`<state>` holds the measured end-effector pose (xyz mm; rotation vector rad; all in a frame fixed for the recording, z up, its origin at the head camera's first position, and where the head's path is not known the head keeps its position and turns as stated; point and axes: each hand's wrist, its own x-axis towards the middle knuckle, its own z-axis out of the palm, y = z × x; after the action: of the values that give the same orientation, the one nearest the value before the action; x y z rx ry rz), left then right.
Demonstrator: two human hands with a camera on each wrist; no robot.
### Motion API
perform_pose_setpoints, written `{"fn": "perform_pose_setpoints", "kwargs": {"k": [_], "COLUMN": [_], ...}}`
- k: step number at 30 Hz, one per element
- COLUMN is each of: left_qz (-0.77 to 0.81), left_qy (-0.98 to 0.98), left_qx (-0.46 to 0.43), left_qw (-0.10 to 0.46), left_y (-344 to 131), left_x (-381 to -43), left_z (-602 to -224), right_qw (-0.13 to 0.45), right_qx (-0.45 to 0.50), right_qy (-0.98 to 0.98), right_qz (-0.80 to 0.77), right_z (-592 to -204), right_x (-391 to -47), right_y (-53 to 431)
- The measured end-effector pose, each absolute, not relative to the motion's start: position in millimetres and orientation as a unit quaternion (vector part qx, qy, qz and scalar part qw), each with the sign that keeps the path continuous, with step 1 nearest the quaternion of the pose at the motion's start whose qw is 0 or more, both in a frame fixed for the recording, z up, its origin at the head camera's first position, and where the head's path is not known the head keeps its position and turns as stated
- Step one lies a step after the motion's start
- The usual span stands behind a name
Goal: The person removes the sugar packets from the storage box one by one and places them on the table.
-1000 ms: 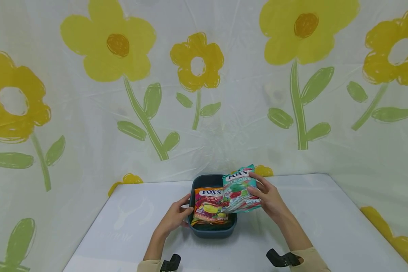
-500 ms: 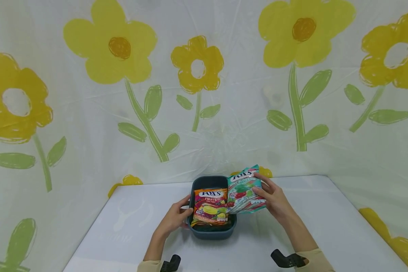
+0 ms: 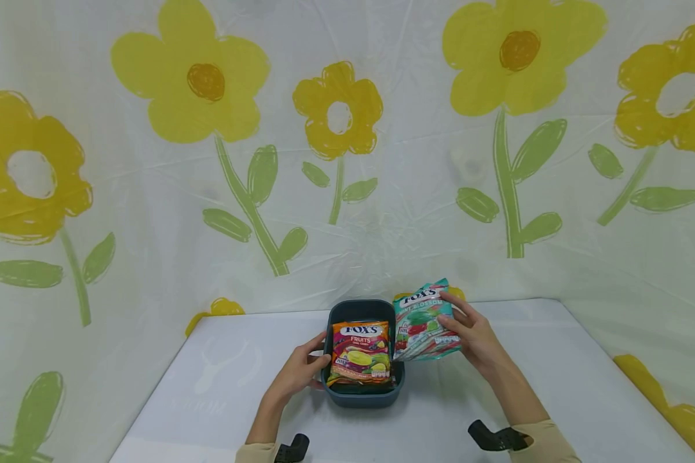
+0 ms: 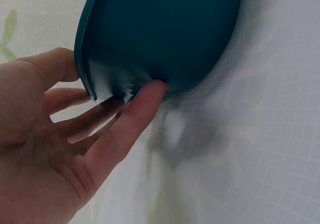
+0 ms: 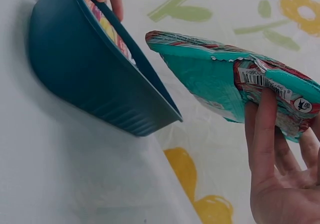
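A dark teal plastic bin (image 3: 363, 400) stands on the white table. Inside it lies an orange-and-purple bag of Fox's fruit candy (image 3: 359, 354). My left hand (image 3: 296, 370) grips the bin's left side, thumb over the rim and fingers against the outer wall, as the left wrist view shows with the bin wall (image 4: 165, 34). Just right of the bin, my right hand (image 3: 472, 334) holds a mint-green bag of Fox's candy (image 3: 423, 325) by its right edge. In the right wrist view the fingers support this bag (image 5: 210, 84) from its back, apart from the bin's rim.
The white table (image 3: 220, 399) spreads out on both sides of the bin. Behind it hangs a pale sheet (image 3: 399, 161) printed with yellow flowers. Black straps with camera mounts (image 3: 498, 438) sit at both wrists.
My right hand has carried the mint-green candy bag a little to the right, from overlapping the fruit candy bag to beside the bin. The left hand and bin stay put.
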<state>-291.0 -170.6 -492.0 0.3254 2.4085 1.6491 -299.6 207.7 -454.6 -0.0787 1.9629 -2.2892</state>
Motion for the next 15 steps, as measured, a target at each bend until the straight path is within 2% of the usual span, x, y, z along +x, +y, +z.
{"fn": "perform_pose_setpoints", "kwargs": {"k": [15], "left_qz": [0.557], "left_qy": [0.817], "left_qx": [0.105], "left_qw": [0.102], "left_y": [-171], "left_x": [-290], "left_z": [-491], "right_qw": [0.054], "right_qx": [-0.03], "right_qy": [0.636], "right_qz": [-0.769], "right_z": [-461], "right_x": [-304], "right_y": [220]}}
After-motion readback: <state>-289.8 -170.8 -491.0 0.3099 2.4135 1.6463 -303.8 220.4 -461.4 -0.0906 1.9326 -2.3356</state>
